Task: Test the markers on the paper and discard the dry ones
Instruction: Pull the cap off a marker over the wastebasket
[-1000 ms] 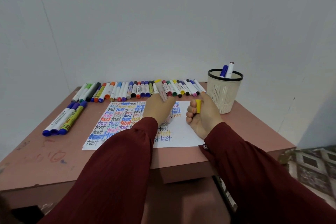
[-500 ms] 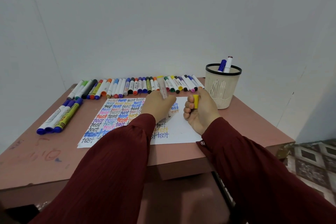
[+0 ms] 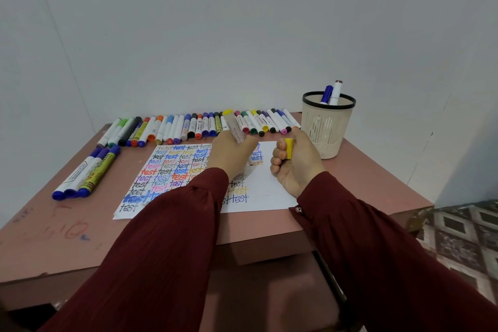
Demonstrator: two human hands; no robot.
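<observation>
My left hand (image 3: 231, 155) grips an uncapped marker (image 3: 235, 127) with its tip down on the white paper (image 3: 269, 191), which is covered with coloured "test" words. The marker's barrel looks blurred and its tip is hidden behind the hand. To the right, over the paper's right part, my right hand (image 3: 296, 167) is curled round a yellow cap (image 3: 289, 148). A long row of capped markers (image 3: 194, 127) lies along the back of the table.
A beige mesh basket (image 3: 327, 129) with a black rim stands at the back right, holding two markers (image 3: 331, 93). Three blue-capped markers (image 3: 86, 172) lie apart at the left. The pink table (image 3: 54, 245) ends at a front edge near my sleeves; patterned floor shows at right.
Both hands stay in nearly the same place over the paper. The marker in my left hand shifts slightly and blurs. The view itself has tilted a little.
</observation>
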